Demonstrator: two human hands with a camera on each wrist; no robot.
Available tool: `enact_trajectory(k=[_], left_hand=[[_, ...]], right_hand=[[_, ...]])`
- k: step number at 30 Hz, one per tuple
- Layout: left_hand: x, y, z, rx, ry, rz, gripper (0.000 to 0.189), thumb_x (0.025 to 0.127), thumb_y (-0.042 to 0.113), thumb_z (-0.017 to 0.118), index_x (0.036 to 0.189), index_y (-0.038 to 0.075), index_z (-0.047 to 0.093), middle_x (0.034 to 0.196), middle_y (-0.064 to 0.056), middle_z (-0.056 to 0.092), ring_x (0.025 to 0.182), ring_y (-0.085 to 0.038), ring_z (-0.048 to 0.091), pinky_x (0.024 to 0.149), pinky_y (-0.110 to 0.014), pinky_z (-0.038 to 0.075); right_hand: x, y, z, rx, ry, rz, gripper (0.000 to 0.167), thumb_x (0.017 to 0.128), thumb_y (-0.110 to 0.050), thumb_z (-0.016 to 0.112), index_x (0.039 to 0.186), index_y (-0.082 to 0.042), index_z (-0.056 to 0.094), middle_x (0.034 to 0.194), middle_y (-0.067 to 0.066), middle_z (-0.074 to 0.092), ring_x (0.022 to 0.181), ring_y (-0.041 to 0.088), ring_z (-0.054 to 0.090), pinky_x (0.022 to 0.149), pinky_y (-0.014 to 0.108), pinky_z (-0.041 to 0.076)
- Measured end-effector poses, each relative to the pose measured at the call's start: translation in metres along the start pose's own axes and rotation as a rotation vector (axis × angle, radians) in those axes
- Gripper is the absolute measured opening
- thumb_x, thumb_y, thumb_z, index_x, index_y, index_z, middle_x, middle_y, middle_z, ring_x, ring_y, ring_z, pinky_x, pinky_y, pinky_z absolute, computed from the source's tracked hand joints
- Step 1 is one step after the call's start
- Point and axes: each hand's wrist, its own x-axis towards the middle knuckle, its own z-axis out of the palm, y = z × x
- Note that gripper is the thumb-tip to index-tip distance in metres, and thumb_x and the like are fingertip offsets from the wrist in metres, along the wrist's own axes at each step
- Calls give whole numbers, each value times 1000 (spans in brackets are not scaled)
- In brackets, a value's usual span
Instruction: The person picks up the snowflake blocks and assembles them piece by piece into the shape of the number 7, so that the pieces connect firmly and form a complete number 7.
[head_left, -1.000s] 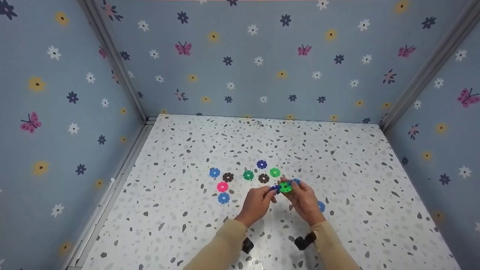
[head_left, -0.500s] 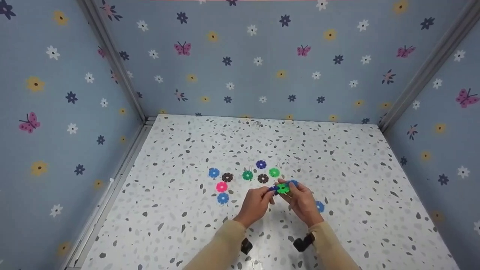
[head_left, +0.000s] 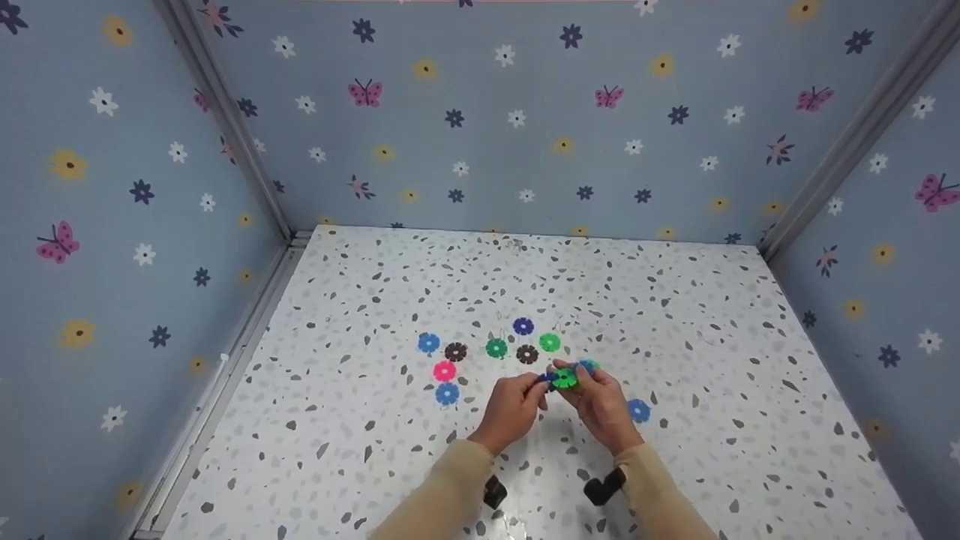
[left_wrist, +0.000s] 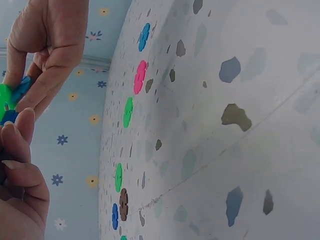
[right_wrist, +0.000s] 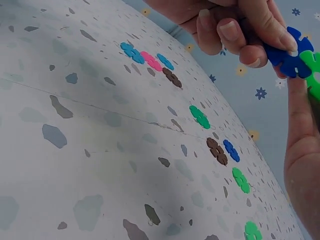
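In the head view, my left hand [head_left: 510,409] and right hand [head_left: 606,409] meet above the table around a small chain of notched plastic building discs. My left thumb and fingers pinch a dark blue disc [right_wrist: 291,59]. It meets the edge of a bright green disc [head_left: 565,378], which overlaps it in the right wrist view. My right hand holds the chain at its other end, where a lighter blue disc [left_wrist: 21,89] sits between thumb and fingers. Fingers partly cover the chain, so how deep the notches engage cannot be told.
Loose discs lie flat on the speckled table [head_left: 360,480]: pink [head_left: 444,370], brown [head_left: 527,354], dark green [head_left: 496,348], dark blue [head_left: 523,326], light green [head_left: 550,343] and several light blue. One blue disc [head_left: 638,411] lies right of my right hand. Flower-patterned walls [head_left: 487,112] enclose three sides.
My right hand has shifted slightly left with the chain, uncovering more of the blue disc beside it and a bit of green behind the fingers. The left hand stays nearly in place.
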Motion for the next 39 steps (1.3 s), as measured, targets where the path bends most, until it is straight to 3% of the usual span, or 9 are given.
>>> enact_trajectory(k=[4, 10, 16, 25, 39], left_hand=[[1, 2, 0, 8, 3, 16, 28, 103, 13, 55, 76, 10, 63, 65, 6, 62, 56, -4, 52, 52, -21, 40], [5, 3, -3, 25, -35, -4, 27, 104, 19, 53, 79, 11, 61, 67, 8, 59, 59, -4, 52, 55, -22, 45], [5, -2, -12, 4, -29, -42, 18, 102, 19, 58, 87, 13, 64, 71, 6, 59, 63, -7, 53, 58, -24, 45], [7, -3, -16, -68, 19, -58, 10, 99, 20, 62, 99, 13, 69, 80, 1, 65, 71, -9, 57, 62, -25, 47], [5, -2, -17, -110, 41, -71, 11, 97, 20, 66, 103, 12, 70, 79, 6, 64, 69, -10, 59, 60, -24, 47]], right_hand=[[0, 0, 0, 31, 13, 5, 25, 104, -12, 51, 119, 8, 55, 120, 20, 65, 115, 32, 62, 101, 43, 44], [-1, 0, 0, 38, 11, -11, 30, 102, -15, 55, 121, 9, 52, 124, 19, 64, 117, 30, 61, 101, 42, 44], [-1, 1, -1, -93, -37, -12, 19, 102, -10, 55, 112, 6, 59, 126, 18, 63, 115, 30, 63, 98, 47, 46], [-1, 0, -1, -327, -72, 80, 30, 97, -14, 65, 123, 1, 60, 122, 16, 62, 108, 33, 63, 89, 49, 53], [-5, 0, 2, -356, -147, 102, 21, 98, -10, 63, 117, -3, 63, 113, 14, 62, 92, 27, 66, 86, 52, 53]])
